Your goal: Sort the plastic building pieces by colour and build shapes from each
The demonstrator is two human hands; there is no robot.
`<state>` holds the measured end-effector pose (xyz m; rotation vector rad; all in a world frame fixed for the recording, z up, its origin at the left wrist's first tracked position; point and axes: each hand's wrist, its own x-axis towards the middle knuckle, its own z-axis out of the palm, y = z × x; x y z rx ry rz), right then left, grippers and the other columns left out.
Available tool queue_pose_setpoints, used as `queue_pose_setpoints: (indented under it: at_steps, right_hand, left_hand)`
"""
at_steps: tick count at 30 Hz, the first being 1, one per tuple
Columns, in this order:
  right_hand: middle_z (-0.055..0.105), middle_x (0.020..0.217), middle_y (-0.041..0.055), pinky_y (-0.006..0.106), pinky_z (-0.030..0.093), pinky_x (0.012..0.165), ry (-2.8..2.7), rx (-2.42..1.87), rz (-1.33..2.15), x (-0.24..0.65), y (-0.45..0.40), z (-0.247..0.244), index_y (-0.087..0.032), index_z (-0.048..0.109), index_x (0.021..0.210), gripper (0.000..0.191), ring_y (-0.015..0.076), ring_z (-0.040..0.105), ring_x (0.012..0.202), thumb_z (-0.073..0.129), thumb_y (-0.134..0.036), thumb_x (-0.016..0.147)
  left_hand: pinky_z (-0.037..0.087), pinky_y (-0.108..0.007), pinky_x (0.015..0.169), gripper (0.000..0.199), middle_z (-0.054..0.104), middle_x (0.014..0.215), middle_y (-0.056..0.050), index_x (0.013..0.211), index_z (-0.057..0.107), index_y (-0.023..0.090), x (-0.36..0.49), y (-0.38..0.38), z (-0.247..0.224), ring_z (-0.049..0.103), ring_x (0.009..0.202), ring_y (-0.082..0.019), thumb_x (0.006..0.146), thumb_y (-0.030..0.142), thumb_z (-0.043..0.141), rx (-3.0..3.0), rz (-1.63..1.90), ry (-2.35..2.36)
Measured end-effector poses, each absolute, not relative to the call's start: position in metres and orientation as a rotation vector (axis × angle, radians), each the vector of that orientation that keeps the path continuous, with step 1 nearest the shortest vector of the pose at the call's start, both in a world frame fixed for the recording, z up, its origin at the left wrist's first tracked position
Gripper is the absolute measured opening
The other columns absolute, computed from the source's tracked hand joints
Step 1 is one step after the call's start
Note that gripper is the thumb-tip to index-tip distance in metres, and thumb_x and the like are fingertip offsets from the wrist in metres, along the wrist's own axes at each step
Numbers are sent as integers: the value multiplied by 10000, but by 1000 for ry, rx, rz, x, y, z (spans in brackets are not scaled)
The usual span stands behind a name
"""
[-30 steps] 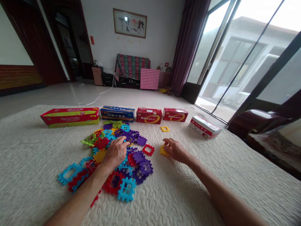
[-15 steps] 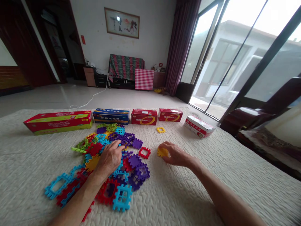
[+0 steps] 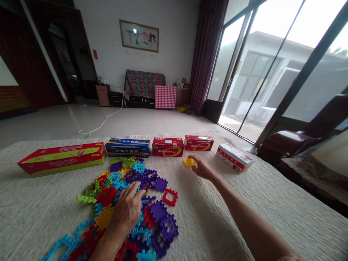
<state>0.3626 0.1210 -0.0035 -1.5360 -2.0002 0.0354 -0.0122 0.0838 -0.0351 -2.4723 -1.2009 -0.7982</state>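
My left hand (image 3: 129,206) lies palm down over a pile of interlocking plastic tiles, its fingers loosely stretched and the thumb apart. Under and around it are blue, red, purple, green and yellow pieces, among them a yellow tile (image 3: 103,217) by the wrist and a purple tile (image 3: 161,184) to the right. A red square frame (image 3: 170,197) lies at the pile's right edge. Further forward, my right hand (image 3: 199,167) grips a yellow tile (image 3: 189,162) at its right side, low over the cover; whether another piece is beneath it is hidden.
Along the far edge of the quilted cover (image 3: 217,224) stand a long red-and-green box (image 3: 63,157), a blue box (image 3: 127,147) and two red boxes (image 3: 168,147) (image 3: 199,143). A white-and-red box (image 3: 234,157) sits to the right. A dark wooden armchair (image 3: 288,145) is beyond.
My right hand has carried the yellow tile forward to where a yellow square frame lay; that frame no longer shows separately. My left hand has stayed on the pile. The camera view has tilted up.
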Motion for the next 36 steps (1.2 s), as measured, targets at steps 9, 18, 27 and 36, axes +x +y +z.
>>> queue_pose_setpoints:
  at_steps: [9,18,27,36]
  right_hand:
    - [567,1257,120,444,442,973,-2012,-1488,70,369,137,-18,-195,547,1190,601,250,546,1144,484,-56,608]
    - [631,1114,83,396,459,917,-1818,-1310,110,294,92,-14,-203,594,1067,388,224,588,1033,462,-116,713]
    - [679,1010,67,331,505,773,-1576,-1493,447,237,47,-23,-177,610,1087,326,190,633,848,446,-274,823]
    - [668,1024,68,336,502,816,-1594,-1423,439,222,14,-28,-188,600,1085,328,191,633,903,455,-223,793]
  left_hand:
    - [486,-449,915,340,603,1229,-111,1031,685,194,-12,83,-34,541,1142,-275,845,99,417,-2467,-788,-1209]
    - [473,-445,952,366,605,1242,-110,1088,671,200,-10,76,-14,536,1178,-270,858,101,404,-2578,-730,-1315]
    - [478,-325,972,368,631,1187,-89,1131,641,173,-11,71,10,597,1091,-176,883,115,376,-2803,-1005,-1236]
    - [322,-532,1065,506,495,1388,-82,1268,550,265,-10,-12,16,388,1319,-299,797,440,608,-3096,-559,-967]
